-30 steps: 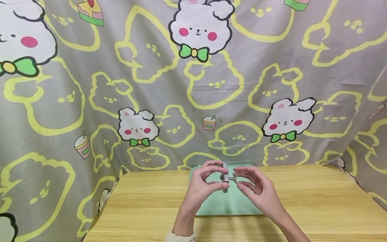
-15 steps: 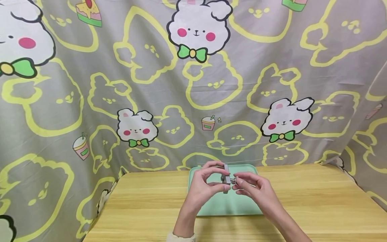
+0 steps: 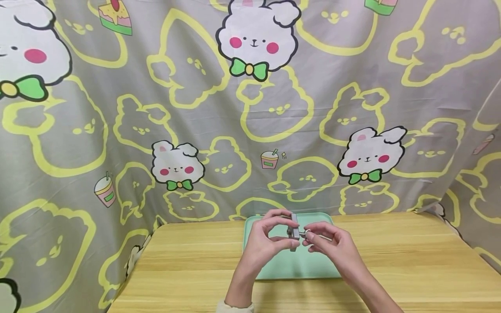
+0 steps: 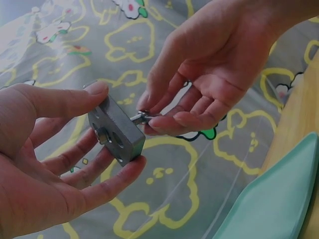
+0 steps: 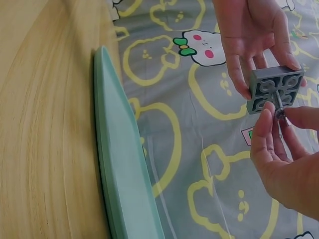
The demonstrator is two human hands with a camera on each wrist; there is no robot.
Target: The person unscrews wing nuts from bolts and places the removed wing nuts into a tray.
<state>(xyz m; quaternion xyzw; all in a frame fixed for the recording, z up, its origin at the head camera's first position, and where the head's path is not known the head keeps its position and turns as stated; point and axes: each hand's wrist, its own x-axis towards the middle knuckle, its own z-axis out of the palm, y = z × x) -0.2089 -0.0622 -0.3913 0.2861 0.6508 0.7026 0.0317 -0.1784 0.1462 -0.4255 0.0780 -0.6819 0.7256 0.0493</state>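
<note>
A small grey square block is held up above the tray, gripped by its edges between thumb and fingers of my left hand. A bolt runs through it: its head shows on the side facing my left palm, and the threaded shaft sticks out of the recessed opposite face. On that shaft, my right hand pinches a small shiny metal piece, which looks like a wing nut, between thumb and fingertips. The fingers partly cover it, so its exact shape is hard to see.
A mint-green tray lies on the wooden table beneath both hands. A grey curtain with rabbit prints hangs behind the table and along its sides.
The right hand's fingers were spread around the wing nut a second ago. They have since come together and now pinch it. The left hand and block have barely moved.
</note>
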